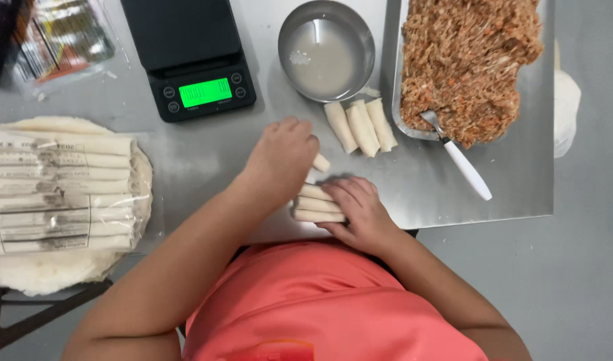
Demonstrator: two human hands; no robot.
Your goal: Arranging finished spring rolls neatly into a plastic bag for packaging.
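Observation:
My left hand [282,155] is closed around a pale spring roll [321,162], whose end sticks out to the right of the fist. My right hand [357,210] lies flat on a short stack of finished rolls [316,204] near the table's front edge, fingers pointing left. Three more rolls [361,125] lie side by side further back, beside a metal tray [395,100] heaped with brown minced filling [465,60]. A white-handled spoon [461,160] rests in the tray's near corner.
A steel bowl of cloudy liquid [326,51] stands behind the rolls. A black scale with a green display [194,63] sits at the back left. Round wrappers under a plastic bag [56,194] fill the left side. The steel table's edge [480,217] runs close to my body.

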